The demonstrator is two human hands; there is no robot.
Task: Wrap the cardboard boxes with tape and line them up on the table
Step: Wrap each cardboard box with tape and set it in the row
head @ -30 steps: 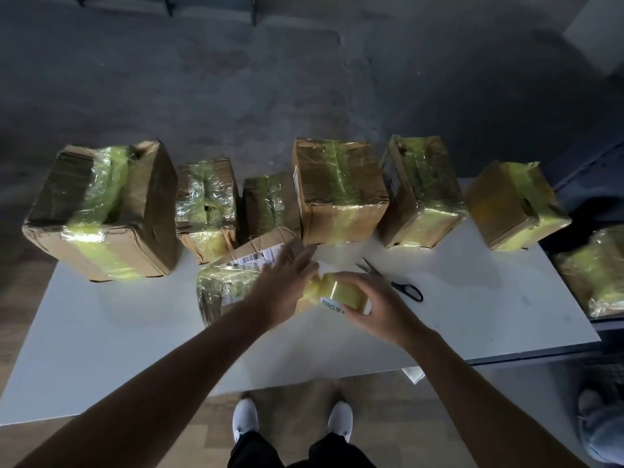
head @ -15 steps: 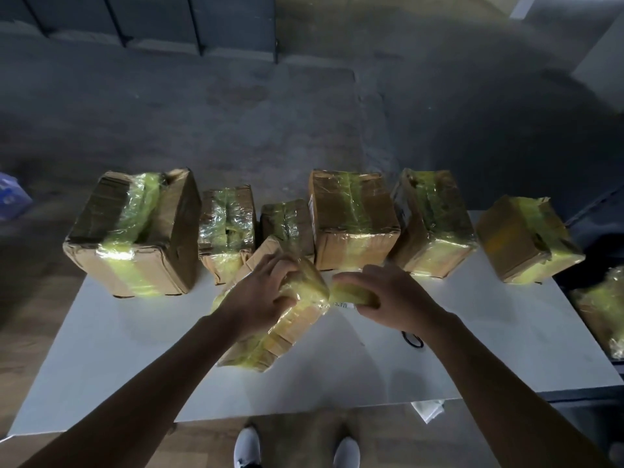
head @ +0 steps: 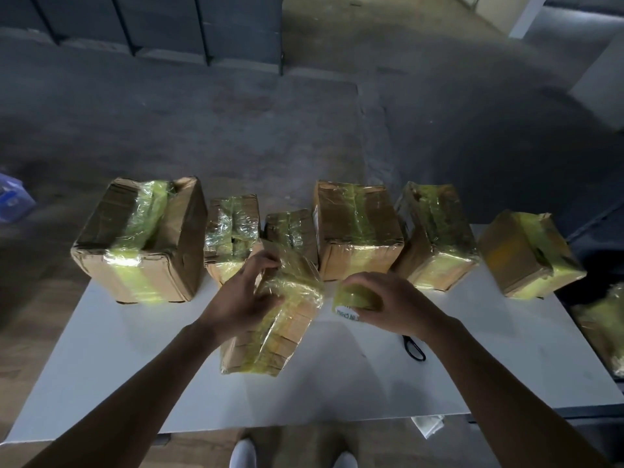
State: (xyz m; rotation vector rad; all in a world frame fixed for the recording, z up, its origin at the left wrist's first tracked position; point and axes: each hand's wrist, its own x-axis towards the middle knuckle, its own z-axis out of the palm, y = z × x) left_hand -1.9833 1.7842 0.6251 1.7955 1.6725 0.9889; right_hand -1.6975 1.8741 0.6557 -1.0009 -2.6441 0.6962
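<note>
- Left hand (head: 243, 295) grips the loose box (head: 280, 332) at its far upper end, fingers curled over the wrapped top and thumb on the near side, prob. to steady it while tape goes round
- Loose box is on the white table (head: 337, 390), in front of the row and angled toward the person; its far end seems tipped up, and it already carries several shiny yellow-green bands
- Right hand (head: 391, 298) is curled over the tape roll (head: 354, 295), fingers wrapped round its rim
- The roll is just beside the box's upper right corner, held close, likely so any strip stays short & taut
- Can't tell if a strip actually runs btwn roll & box: the film is clear and the light dim
- Row of boxes (head: 358, 231), six of them, all taped, stands along the table's far edge w/ the biggest at left; finished ones parked at the back leave the front free for work
- Scissors (head: 414, 349) lie on the table by the right wrist, partly hidden but within reach for the cut
- One more wrapped bundle (head: 604, 329) sits off the table's right end, blurred
- Judgement: this box looks nearly done; what's left is to cut, press the end down and slide it into the row
- Risk: tape folding onto itself, or the box slipping from a one-handed hold
</note>
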